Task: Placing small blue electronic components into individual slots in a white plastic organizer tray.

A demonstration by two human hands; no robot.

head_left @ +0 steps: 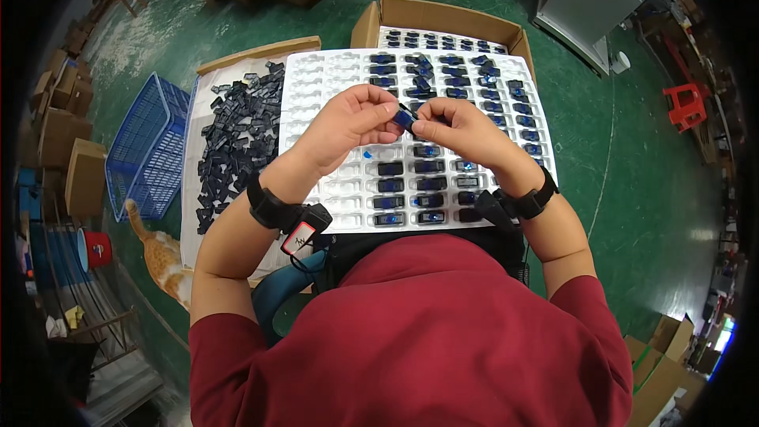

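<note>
Fingers of both of my hands are pinched nearly together, thumb toward forefinger, over the white tray. Between them sits a small dark blue-and-black piece [405, 119], tilted, its left side in the tips of my left hand [353, 122] and its lower right side in those of my right hand [465, 133]. The other fingers of both hands curl inward; how firmly each grips I cannot tell.

Beneath my hands lies the white moulded tray [305, 96], with rows of dark pieces [429, 184] set in its middle and right-hand pockets; some near the far edge sit askew or on one another. A bright blue scrap [368, 155] lies on the tray just below my left hand. To the left, a loose heap of black parts [237, 122] spreads over a pale sheet [195, 190]. Beyond the tray stands an open cardboard box [451, 16] holding more dark pieces in white pockets. Farther left are a blue plastic basket [150, 146] and an orange-and-white cat [164, 261].
</note>
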